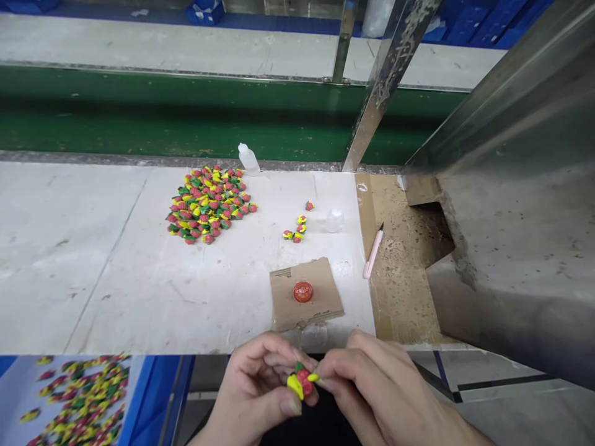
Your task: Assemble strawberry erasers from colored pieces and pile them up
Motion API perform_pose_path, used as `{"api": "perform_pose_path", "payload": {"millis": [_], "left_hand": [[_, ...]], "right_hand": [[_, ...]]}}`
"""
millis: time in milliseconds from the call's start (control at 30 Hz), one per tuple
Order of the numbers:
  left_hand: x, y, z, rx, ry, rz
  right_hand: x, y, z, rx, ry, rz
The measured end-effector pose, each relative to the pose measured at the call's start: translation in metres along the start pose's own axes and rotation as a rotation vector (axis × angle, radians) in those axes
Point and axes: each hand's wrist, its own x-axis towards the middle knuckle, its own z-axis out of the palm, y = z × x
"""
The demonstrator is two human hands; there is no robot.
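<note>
My left hand (pixel 258 387) and my right hand (pixel 381 390) meet at the bottom of the view, just in front of the table's near edge. Both pinch one small toy piece (pixel 302 382) with red, yellow and green parts; the left thumb presses its yellow side and the right fingertips grip its other end. Past the hands lies a scrap of cardboard (pixel 320 303) with a small red dome cap (pixel 303 292) on it.
A heap of like pieces (pixel 209 203) lies on the white table (pixel 93 260), a few loose ones (pixel 296 230) nearer. Two small clear bottles (pixel 248 159) (pixel 334 219), a pink knife (pixel 373 254), a blue tray of pieces (pixel 79 396), a steel housing (pixel 520 235).
</note>
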Motion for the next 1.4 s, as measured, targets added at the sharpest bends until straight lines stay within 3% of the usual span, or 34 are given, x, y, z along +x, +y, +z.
{"api": "perform_pose_path", "payload": {"millis": [233, 333, 433, 533, 700, 967, 1167, 1300, 1400], "left_hand": [[0.001, 0.0, -0.002, 0.061, 0.072, -0.004], [0.001, 0.002, -0.001, 0.112, 0.296, 0.021], [0.001, 0.006, -0.002, 0.145, 0.527, 0.073], [0.0, 0.009, -0.007, 0.152, 0.618, 0.121], [-0.003, 0.008, -0.02, 0.171, 0.628, 0.149], [-0.003, 0.005, -0.042, 0.249, 0.493, 0.12], [-0.005, 0.006, -0.038, 0.278, 0.494, 0.129], [-0.006, 0.008, -0.027, 0.268, 0.487, 0.13], [-0.008, 0.011, -0.016, 0.21, 0.474, 0.118]], "right_hand": [[0.001, 0.003, 0.004, -0.01, 0.01, -0.029], [0.003, 0.027, 0.014, -0.054, 0.065, -0.007], [0.008, 0.057, 0.029, -0.293, 0.082, 0.022], [0.013, 0.075, 0.042, -0.416, 0.038, 0.013], [0.012, 0.079, 0.053, -0.54, 0.002, 0.011], [0.01, 0.082, 0.059, -0.644, -0.036, -0.035], [0.011, 0.081, 0.057, -0.638, -0.051, -0.051], [0.011, 0.07, 0.044, -0.596, -0.017, -0.051], [0.01, 0.045, 0.027, -0.342, 0.044, -0.012]]}}
